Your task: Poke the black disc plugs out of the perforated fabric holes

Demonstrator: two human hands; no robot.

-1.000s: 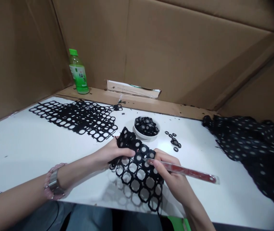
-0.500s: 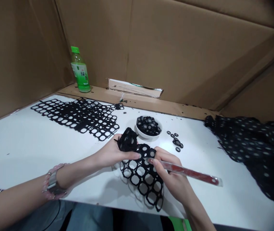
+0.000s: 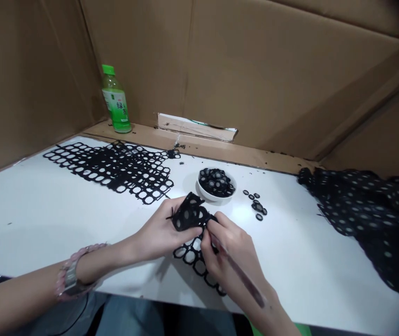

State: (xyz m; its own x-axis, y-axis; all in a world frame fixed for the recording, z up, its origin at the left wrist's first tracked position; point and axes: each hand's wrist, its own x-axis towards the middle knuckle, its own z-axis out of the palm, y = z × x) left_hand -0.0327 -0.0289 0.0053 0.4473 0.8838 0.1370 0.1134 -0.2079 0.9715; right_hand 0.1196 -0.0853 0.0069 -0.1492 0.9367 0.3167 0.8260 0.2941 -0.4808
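Note:
Black fabric [image 3: 188,215] patterned with rings is bunched in my left hand [image 3: 160,228], pinched between thumb and fingers. Its lower part, an open lattice of round holes, hangs over the table's front. My right hand [image 3: 232,252] is closed around a slim pen-like tool with a reddish handle [image 3: 246,280], which slants back over the palm toward the wrist. Its tip is hidden by the fingers and cloth, so its exact kind is unclear. The right fingertips meet the fabric close to my left thumb. Just beyond both hands stands a white bowl [image 3: 216,198] heaped with black-rimmed discs [image 3: 216,181].
Several loose discs [image 3: 258,206] lie right of the bowl. A holed black lattice sheet [image 3: 115,170] covers the left of the white table [image 3: 45,224]; dotted black fabric [image 3: 370,219] is piled at right. A green drink bottle [image 3: 117,105] stands by the cardboard wall [image 3: 255,70].
My right hand has moved left, close against my left thumb, and the tool has swung from pointing rightward to a steeper slant toward me. The bunched fabric has tilted slightly.

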